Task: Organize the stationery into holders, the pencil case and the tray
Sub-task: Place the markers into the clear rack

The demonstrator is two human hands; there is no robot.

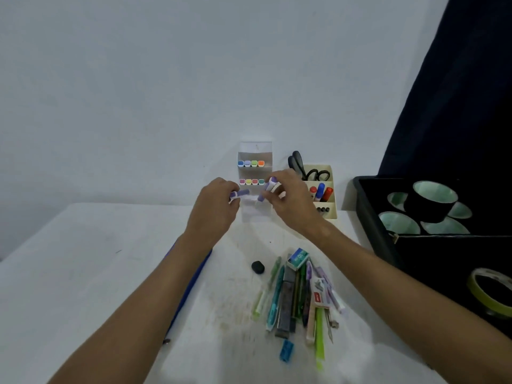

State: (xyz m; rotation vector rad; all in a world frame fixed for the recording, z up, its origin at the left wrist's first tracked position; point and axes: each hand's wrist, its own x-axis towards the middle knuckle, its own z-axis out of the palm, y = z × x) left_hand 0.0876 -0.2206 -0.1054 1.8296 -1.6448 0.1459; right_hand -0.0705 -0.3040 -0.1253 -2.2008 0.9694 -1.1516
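Note:
A clear tiered marker holder (255,155) stands against the wall with coloured marker caps in its two upper rows. Just in front of its lower tier, my left hand (216,202) pinches a purple-capped marker (240,193). My right hand (288,198) grips more purple-capped markers (270,185) close beside it. A cream desk organiser (328,189) to the right holds black scissors (303,167) and red and blue markers. A pile of pens, pencils and lead boxes (299,295) lies on the table nearer me. A blue pencil case (194,278) lies partly hidden under my left forearm.
A black tray (368,217) at the right holds several tape rolls, one black roll (432,200) on top. A yellow-green tape ring (490,295) sits at the right edge. A black eraser (258,267) and a blue sharpener (286,351) lie loose on the white table.

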